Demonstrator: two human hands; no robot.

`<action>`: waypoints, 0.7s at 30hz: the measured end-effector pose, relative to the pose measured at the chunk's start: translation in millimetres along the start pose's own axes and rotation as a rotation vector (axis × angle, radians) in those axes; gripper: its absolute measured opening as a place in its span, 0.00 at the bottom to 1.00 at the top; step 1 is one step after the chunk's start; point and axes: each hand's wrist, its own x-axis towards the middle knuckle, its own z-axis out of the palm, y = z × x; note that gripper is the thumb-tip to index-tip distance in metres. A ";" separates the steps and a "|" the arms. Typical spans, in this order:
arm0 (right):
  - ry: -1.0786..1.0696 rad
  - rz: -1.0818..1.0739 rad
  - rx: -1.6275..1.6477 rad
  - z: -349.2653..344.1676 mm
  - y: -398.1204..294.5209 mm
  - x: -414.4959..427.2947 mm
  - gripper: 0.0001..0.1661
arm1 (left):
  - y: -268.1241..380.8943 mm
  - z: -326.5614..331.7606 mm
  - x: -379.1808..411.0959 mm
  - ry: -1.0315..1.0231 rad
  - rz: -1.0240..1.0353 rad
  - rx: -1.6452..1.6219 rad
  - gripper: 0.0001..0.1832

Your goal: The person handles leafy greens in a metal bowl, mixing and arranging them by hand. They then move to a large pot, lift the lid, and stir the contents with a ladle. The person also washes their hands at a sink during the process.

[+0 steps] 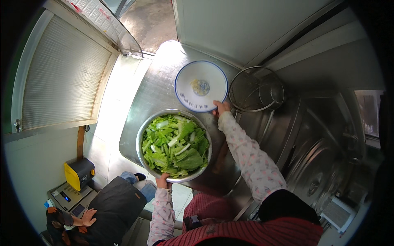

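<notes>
A round stainless steel basin (209,153) heaped with cut green leafy vegetables (175,144) stands at the near side of a steel counter. My left hand (163,180) grips its near rim, thumb over the edge. Beyond it, to the right, sits a white bowl (187,77) with a blue rim and dark writing inside its wall. A little pale yellowish chopped food (197,87) lies at the bowl's bottom. My right hand (221,108) holds the bowl's near right rim, with the thumb on the inside. The fingers beneath both rims are partly hidden.
The steel counter (144,101) has a wire strainer basket (257,106) at its right. Farther right is a large round metal lid or pan (317,175). Another person (114,203) sits at lower left, one hand near a device with a display (66,196). A ribbed-panel door (64,73) stands at left.
</notes>
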 end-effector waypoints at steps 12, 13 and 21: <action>0.000 -0.215 -0.197 -105.0 77.9 -14.6 0.07 | 67.8 -22.0 104.8 -0.033 0.082 0.057 0.19; -0.019 -0.243 -0.250 -107.9 81.8 -17.2 0.07 | 81.8 -11.8 116.1 -0.014 0.100 0.086 0.17; 0.048 -0.222 -0.341 -113.9 109.0 -76.7 0.14 | 165.8 127.2 180.0 -0.132 0.076 0.466 0.04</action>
